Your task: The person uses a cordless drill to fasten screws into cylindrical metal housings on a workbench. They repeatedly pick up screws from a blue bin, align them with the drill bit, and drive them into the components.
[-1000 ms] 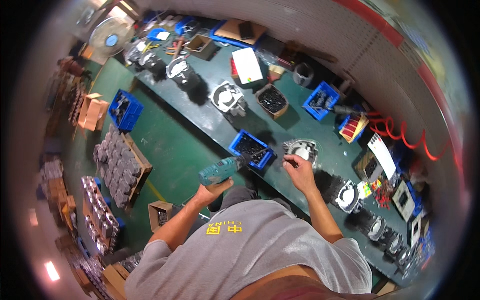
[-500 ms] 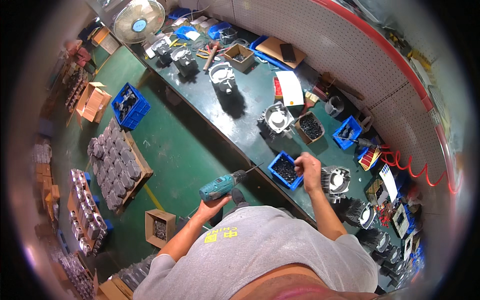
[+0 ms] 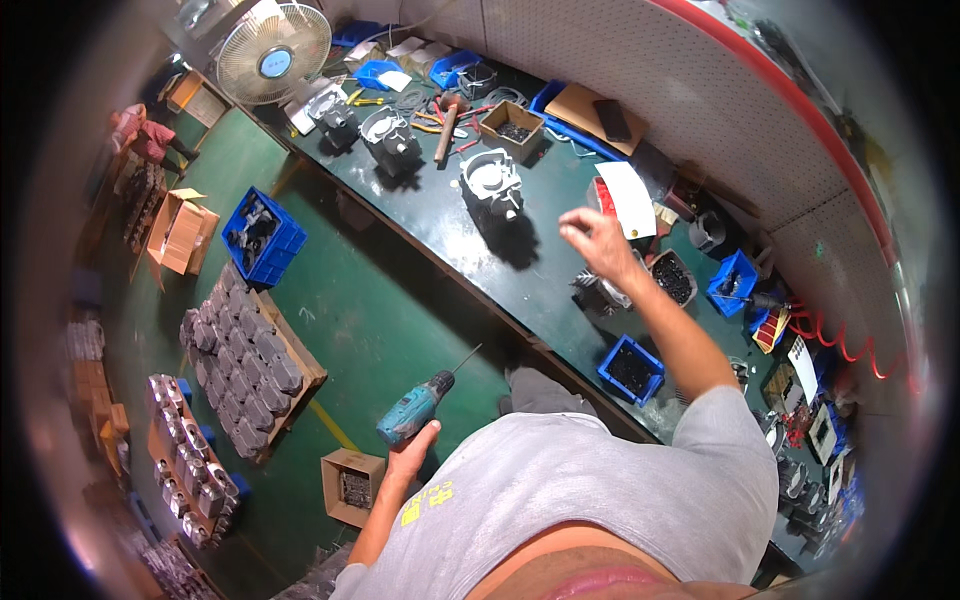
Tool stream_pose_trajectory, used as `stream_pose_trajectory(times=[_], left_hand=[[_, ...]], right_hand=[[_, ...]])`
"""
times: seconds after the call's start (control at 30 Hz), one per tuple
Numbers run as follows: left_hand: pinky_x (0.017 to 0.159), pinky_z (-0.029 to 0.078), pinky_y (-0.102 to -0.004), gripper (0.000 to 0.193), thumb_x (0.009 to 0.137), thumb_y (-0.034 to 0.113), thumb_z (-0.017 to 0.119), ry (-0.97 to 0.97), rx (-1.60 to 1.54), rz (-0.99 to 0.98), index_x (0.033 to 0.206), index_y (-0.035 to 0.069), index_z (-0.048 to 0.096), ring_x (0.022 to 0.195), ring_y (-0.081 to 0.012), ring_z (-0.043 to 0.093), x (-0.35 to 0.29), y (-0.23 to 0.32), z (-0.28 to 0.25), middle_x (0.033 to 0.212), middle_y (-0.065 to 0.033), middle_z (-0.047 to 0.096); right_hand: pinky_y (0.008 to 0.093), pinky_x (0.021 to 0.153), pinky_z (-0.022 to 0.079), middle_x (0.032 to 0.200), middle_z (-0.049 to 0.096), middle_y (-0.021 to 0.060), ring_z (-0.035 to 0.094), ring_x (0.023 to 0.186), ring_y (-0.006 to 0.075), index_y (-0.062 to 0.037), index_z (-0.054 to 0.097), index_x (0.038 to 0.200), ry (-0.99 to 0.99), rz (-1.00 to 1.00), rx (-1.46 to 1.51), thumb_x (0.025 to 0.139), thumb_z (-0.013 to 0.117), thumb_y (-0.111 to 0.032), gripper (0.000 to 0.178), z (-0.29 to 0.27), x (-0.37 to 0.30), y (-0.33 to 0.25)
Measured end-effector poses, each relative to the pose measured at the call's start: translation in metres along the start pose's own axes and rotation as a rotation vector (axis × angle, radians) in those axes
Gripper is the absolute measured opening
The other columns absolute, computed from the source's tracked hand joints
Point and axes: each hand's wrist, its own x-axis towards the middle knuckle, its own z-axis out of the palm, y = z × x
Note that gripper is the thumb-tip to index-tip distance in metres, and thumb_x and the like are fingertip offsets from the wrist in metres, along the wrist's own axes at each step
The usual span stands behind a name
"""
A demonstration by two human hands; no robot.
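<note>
My left hand (image 3: 412, 452) is wrapped round the grip of a teal cordless drill (image 3: 408, 412), held low over the floor beside the bench. The drill's long thin bit points up and right. Over the bench, my right hand (image 3: 598, 242) has its fingers curled together; whatever is between them is too small to make out. Beneath that hand and forearm, a grey finned metal housing (image 3: 592, 292) is mostly hidden. Another metal housing (image 3: 492, 180) stands upright to the left. A blue bin (image 3: 655, 392) of small black parts sits nearer me.
A cardboard box of small dark parts (image 3: 690, 280) and another blue bin (image 3: 748, 265) stand right of my forearm. A hammer (image 3: 447, 135) and pliers lie farther back. On the floor are a pallet of grey castings (image 3: 240, 370) and a blue crate (image 3: 295, 240).
My right hand has moved from the blue bin forward and left, over the finned housing. The drill has dropped lower and slightly left. The whole view has shifted.
</note>
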Motion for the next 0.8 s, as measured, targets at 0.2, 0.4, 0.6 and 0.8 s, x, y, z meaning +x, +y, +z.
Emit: stream_pose_trajectory(times=[0.2, 0.4, 0.6, 0.8], left_hand=[[0.066, 0.045, -0.0307, 0.019, 0.089, 0.021, 0.078, 0.089, 0.093, -0.096, 0.091, 0.007, 0.066, 0.073, -0.0113, 0.056, 0.058, 0.026, -0.029, 0.081, 0.0013, 0.061], [0.065, 0.046, -0.0321, 0.015, 0.089, 0.017, 0.077, 0.234, 0.142, -0.215, 0.090, 0.006, 0.066, 0.071, -0.0127, 0.056, 0.113, 0.087, -0.029, 0.080, 0.0007, 0.060], [0.067, 0.048, -0.0327, 0.010, 0.087, 0.007, 0.075, 0.203, 0.251, -0.096, 0.094, 0.002, 0.069, 0.075, -0.0133, 0.057, 0.161, 0.120, -0.032, 0.083, -0.0012, 0.061], [0.076, 0.050, -0.0338, 0.021, 0.088, 0.011, 0.076, 0.184, 0.317, -0.190, 0.106, 0.003, 0.072, 0.084, -0.0154, 0.060, 0.191, 0.144, -0.031, 0.092, -0.0023, 0.064]], right_hand=[[0.0417, 0.092, 0.056, 0.109, 0.075, 0.0203, 0.072, 0.104, 0.0367, -0.0026, 0.073, 0.113, 0.087, -0.014, -0.207, 0.089, 0.069, -0.017, 0.028, 0.034, 0.171, 0.119], [0.0487, 0.097, 0.054, 0.114, 0.072, 0.0219, 0.068, 0.110, 0.0411, -0.0060, 0.074, 0.115, -0.050, 0.051, -0.493, 0.089, 0.068, -0.013, 0.027, 0.084, 0.318, 0.218], [0.0475, 0.095, 0.057, 0.116, 0.074, 0.0185, 0.070, 0.114, 0.0353, -0.0087, 0.077, 0.114, -0.513, 0.239, -0.953, 0.093, 0.060, -0.008, 0.026, 0.119, 0.390, 0.266], [0.0440, 0.096, 0.057, 0.118, 0.074, 0.0158, 0.069, 0.118, 0.0331, -0.0090, 0.077, 0.114, -0.492, 0.263, -1.004, 0.095, 0.064, -0.013, 0.024, 0.144, 0.399, 0.306]])
